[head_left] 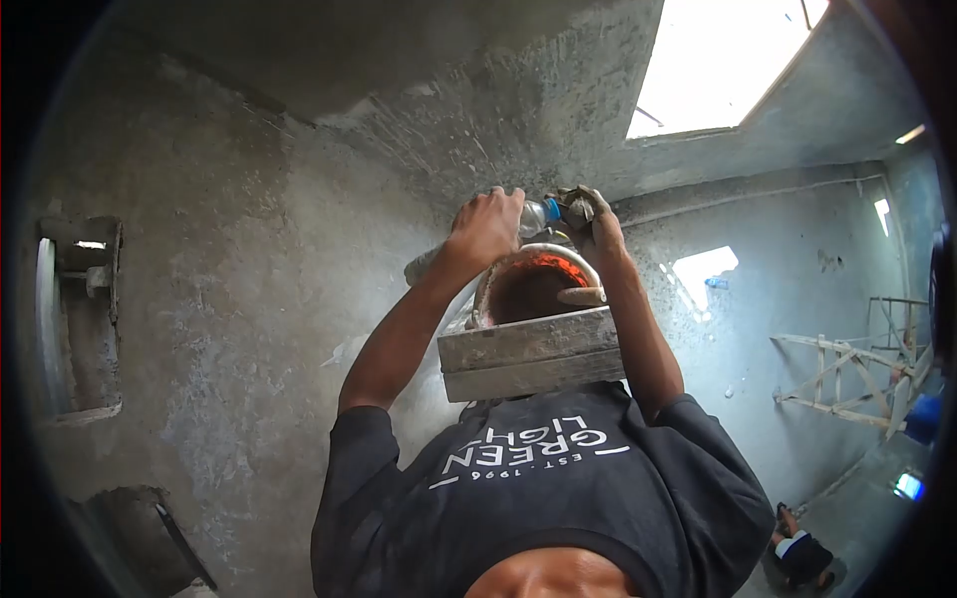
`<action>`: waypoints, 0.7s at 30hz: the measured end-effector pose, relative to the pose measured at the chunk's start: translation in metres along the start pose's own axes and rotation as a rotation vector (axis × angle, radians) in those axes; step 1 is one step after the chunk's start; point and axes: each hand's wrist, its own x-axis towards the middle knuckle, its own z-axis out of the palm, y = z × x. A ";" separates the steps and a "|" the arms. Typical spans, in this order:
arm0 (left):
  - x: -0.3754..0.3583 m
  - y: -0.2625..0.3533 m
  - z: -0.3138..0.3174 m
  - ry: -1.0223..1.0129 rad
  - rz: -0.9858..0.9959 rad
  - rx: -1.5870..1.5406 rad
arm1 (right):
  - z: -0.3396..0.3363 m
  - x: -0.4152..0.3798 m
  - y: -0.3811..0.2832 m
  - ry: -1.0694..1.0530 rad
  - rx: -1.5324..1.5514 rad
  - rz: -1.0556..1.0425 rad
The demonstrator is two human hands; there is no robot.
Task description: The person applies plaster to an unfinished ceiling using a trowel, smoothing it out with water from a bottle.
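Note:
A clear plastic bottle [533, 219] with a blue end lies in my left hand [488, 227], whose fingers are closed round it. Beside the blue end is my right hand [596, 217], curled and smeared with grey; what lies in its grip is too small to name. Below both hands stands a bucket [481, 299] with a pale, crusted rim and a bright orange inner wall. A tan handle [581, 296] rests at its right edge. In front of the bucket, near my chest, is a grey, stained block or board [528, 354].
Bare grey plaster walls [279, 249] surround me, with a bright opening [728, 60] at the upper right. A metal frame [847, 374] and a blue container [922, 419] stand at the right. Another person [802, 556] is at the lower right. Recesses break the left wall.

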 end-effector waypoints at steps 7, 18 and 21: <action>0.007 0.008 0.002 -0.012 -0.005 0.123 | -0.009 -0.003 0.005 0.025 -0.118 -0.040; 0.020 0.010 0.001 0.051 0.047 0.151 | -0.008 0.010 0.012 0.124 -0.347 -0.170; 0.027 0.009 0.002 0.074 0.044 0.183 | -0.009 0.016 0.016 0.104 -0.416 -0.226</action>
